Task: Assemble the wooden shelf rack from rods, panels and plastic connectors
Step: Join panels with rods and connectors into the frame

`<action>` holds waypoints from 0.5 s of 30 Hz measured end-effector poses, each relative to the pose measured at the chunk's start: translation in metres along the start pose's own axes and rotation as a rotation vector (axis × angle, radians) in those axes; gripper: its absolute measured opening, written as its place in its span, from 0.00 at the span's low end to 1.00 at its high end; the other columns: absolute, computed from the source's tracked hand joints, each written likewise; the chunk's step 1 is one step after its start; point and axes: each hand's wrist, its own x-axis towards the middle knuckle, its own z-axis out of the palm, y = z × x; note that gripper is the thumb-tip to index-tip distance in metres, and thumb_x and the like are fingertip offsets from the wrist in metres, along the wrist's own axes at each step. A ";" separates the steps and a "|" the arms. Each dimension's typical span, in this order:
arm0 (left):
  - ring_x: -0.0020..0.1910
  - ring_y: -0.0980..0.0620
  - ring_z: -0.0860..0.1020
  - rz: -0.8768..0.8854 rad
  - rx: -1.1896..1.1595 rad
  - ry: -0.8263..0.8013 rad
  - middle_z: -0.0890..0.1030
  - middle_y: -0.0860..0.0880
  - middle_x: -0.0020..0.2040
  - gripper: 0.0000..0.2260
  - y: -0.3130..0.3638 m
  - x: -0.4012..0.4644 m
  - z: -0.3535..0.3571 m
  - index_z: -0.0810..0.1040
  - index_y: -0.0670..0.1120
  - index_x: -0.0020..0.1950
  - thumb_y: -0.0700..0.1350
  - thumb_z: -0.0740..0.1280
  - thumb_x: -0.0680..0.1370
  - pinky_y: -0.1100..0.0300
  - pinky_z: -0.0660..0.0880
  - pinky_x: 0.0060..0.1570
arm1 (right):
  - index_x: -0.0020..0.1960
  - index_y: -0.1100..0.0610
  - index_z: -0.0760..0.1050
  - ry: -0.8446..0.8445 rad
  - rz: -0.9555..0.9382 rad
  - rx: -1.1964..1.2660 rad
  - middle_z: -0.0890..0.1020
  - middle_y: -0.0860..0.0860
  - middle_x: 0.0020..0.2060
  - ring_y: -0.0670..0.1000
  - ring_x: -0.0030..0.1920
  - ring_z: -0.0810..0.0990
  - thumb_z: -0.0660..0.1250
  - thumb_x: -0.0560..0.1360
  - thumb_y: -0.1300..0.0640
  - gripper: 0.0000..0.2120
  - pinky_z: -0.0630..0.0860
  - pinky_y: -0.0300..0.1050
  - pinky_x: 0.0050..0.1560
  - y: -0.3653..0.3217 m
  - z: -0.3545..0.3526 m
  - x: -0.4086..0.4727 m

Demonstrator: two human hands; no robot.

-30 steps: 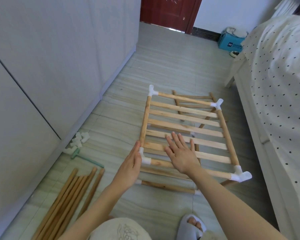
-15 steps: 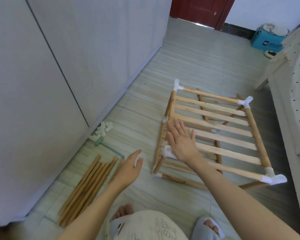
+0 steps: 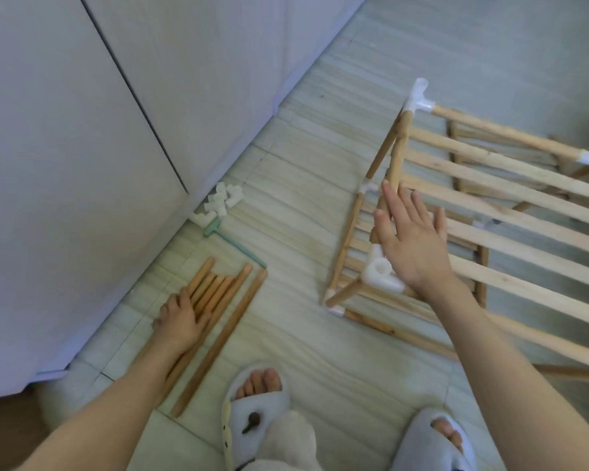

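— Since half a second ago, what has moved?

— Her left hand [image 3: 181,317] has dropped from mid-air onto the loose rods [image 3: 211,311] by the cabinet [image 3: 65,147]; the view has swung down and left with it.

— Holding one?

— Its fingers curl down over the bundle, touching the rods. Whether they close round a single rod I cannot tell.

— How many rods?

— About seven ends show: a tight group under the hand, and one long rod lying slightly apart on the right.

— And beyond them?

— A small heap of white connectors [image 3: 220,203] against the cabinet foot, roughly six, though they overlap too much for a sure count. Just beside them lies one green mallet [image 3: 230,244].

— The rack?

— The rack [image 3: 473,212] sits on the floor [image 3: 286,205] to the right, part built, an upper slatted panel above a lower one. Four white corner connectors show plainly at its near and far left corners, one more at the far right.

— The right hand?

— Her right hand [image 3: 410,236] is flat, fingers straight and spread, over the rack's left rail, gripping nothing. Two slippered feet show at the bottom.
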 end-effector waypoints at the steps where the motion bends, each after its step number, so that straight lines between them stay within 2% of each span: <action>1: 0.69 0.38 0.59 -0.008 -0.001 0.029 0.57 0.38 0.73 0.33 0.002 0.003 0.002 0.50 0.41 0.76 0.57 0.59 0.79 0.42 0.64 0.64 | 0.76 0.41 0.47 0.005 -0.002 0.006 0.50 0.47 0.77 0.47 0.76 0.44 0.44 0.80 0.44 0.24 0.36 0.54 0.74 0.000 0.000 0.000; 7: 0.65 0.40 0.62 -0.005 0.110 0.048 0.63 0.40 0.67 0.33 0.015 0.015 0.005 0.56 0.43 0.72 0.53 0.67 0.75 0.44 0.67 0.59 | 0.76 0.41 0.47 0.022 -0.008 0.009 0.51 0.47 0.77 0.47 0.76 0.45 0.44 0.81 0.44 0.23 0.36 0.53 0.74 0.002 0.003 0.000; 10: 0.62 0.41 0.67 0.004 0.122 0.037 0.67 0.40 0.63 0.27 0.016 0.022 0.003 0.62 0.42 0.67 0.50 0.69 0.74 0.48 0.71 0.54 | 0.76 0.41 0.47 0.021 -0.010 0.010 0.50 0.47 0.77 0.47 0.76 0.45 0.44 0.81 0.44 0.23 0.36 0.53 0.73 0.002 0.003 0.000; 15: 0.55 0.38 0.75 -0.004 0.014 0.017 0.72 0.38 0.58 0.18 0.019 0.025 -0.003 0.66 0.38 0.61 0.45 0.67 0.76 0.51 0.72 0.47 | 0.76 0.41 0.46 0.014 -0.003 -0.007 0.50 0.47 0.77 0.47 0.76 0.45 0.43 0.80 0.44 0.24 0.36 0.53 0.73 0.003 0.006 0.001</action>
